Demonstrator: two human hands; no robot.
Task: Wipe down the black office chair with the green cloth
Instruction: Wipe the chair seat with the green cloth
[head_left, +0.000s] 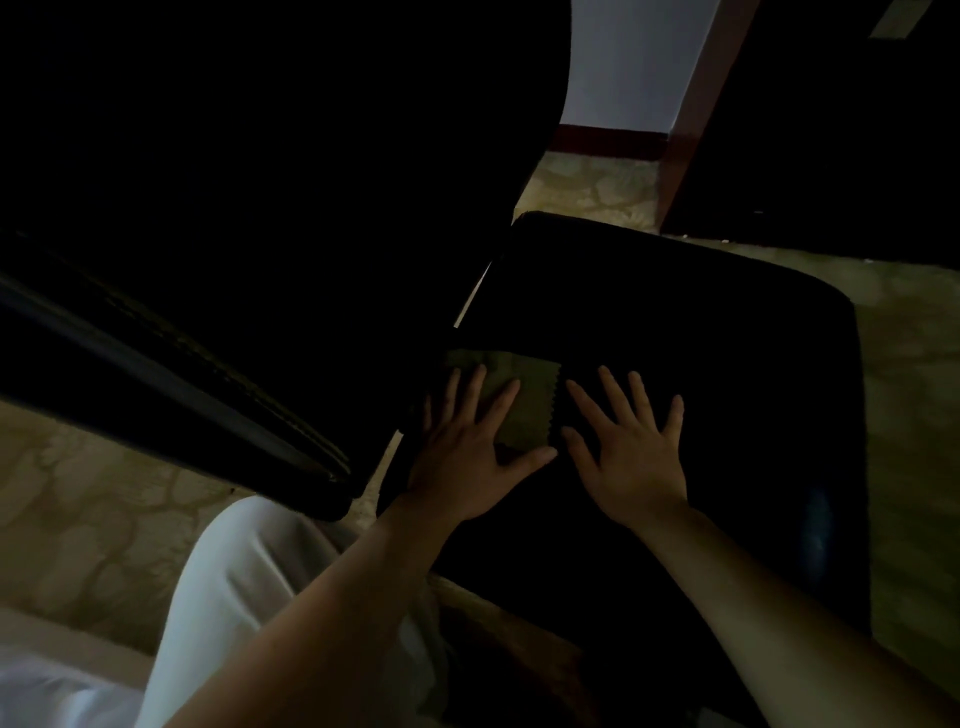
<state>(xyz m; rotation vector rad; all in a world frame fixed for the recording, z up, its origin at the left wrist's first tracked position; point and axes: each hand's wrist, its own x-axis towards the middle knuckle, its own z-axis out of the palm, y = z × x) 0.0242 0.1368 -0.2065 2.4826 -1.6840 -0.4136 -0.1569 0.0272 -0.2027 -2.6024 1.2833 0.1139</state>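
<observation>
The single head view looks steeply down, close over the chair seat (675, 322) and floor (93, 519).

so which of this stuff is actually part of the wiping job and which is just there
Part of the job:
green cloth, flat on the seat under the left hand
black office chair
right hand, flat on the seat beside the cloth

Just there:
patterned carpet
pale wall
wooden frame

Two hands (467, 452) (634, 460) — one green cloth (530, 410), one black chair (675, 312)
</observation>
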